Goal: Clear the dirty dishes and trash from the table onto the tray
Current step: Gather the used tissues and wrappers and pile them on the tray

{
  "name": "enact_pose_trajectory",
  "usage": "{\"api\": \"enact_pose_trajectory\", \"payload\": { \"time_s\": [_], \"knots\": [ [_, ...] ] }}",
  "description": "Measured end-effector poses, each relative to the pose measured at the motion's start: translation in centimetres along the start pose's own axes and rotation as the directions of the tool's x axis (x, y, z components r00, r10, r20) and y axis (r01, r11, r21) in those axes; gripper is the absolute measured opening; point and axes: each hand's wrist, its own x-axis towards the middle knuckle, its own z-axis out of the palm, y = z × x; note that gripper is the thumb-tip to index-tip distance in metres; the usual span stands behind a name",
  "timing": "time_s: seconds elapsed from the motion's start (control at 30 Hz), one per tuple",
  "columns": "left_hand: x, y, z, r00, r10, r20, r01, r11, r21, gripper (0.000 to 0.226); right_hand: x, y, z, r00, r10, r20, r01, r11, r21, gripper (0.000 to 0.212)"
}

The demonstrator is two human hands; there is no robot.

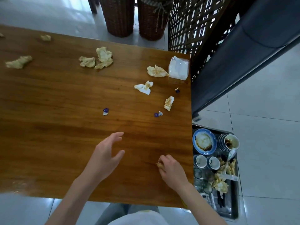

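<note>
Both forearms reach up from the bottom edge over the wooden desk. Left hand hovers above the bare wood near the front, its fingers spread and relaxed, thumb apart, holding nothing. Right hand sits close to the desk's right edge, its fingers curled in and pinching a small crumpled napkin scrap against the wood.

Farther back, starting at the left, a soiled napkin lies near the left border, with a smaller wad beyond it. Near the middle of the far side, a cluster of crumpled napkins rests together. Toward the centre lies a blue wrapper, apart from everything else. To its right are a stained white napkin, a second blue wrapper, and a small yellowish napkin just past it, with a third tiny blue scrap beyond that. At the far right corner a twisted napkin touches a clear plastic tissue pack.

Right of the desk and lower down, a metal tray carries a dirty blue-rimmed plate, a stack of small bowls, two small cups, some clear glasses and a heap of used napkins.
</note>
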Motion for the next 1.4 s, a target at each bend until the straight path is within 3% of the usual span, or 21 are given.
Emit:
{"api": "enact_pose_trajectory", "payload": {
  "time_s": [0.13,0.33,0.5,0.77,1.0,1.17,1.4],
  "knots": [
    [1.2,0.3,-0.2,0.999,-0.024,-0.039,0.025,1.0,0.019,0.058,4.4,0.9,-3.8,0.973,0.161,-0.168,-0.122,0.968,0.219,0.016],
    [4.7,0.2,-0.3,0.995,-0.05,-0.083,0.052,0.998,0.023,0.057,15.6,1.0,-10.0,0.891,0.262,-0.37,-0.152,0.941,0.301,0.029],
    [7.0,-0.6,-0.5,0.994,-0.055,-0.092,0.054,0.999,-0.006,0.055,21.6,0.1,-10.6,0.893,0.27,-0.361,-0.195,0.953,0.232,0.033],
    [9.9,-3.7,-1.3,0.996,-0.07,-0.057,0.071,0.997,0.02,0.054,22.9,-0.1,-7.6,0.866,0.341,-0.365,-0.329,0.939,0.098,0.029],
    [11.7,-5.9,-1.4,0.993,-0.047,-0.105,0.057,0.994,0.094,0.047,22.3,-0.2,-7.4,0.841,0.342,-0.419,-0.281,0.938,0.203,0.024],
    [14.4,-6.9,-1.3,0.95,-0.172,-0.26,0.236,0.941,0.242,0.054,23.0,0.1,-10.4,0.774,0.387,-0.5,-0.257,0.915,0.31,0.025],
    [16.3,-7.1,-1.2,0.963,-0.15,-0.226,0.2,0.955,0.217,0.037,24.5,1.4,-12.6,0.746,0.429,-0.51,-0.315,0.901,0.298,0.022]
  ]
}}
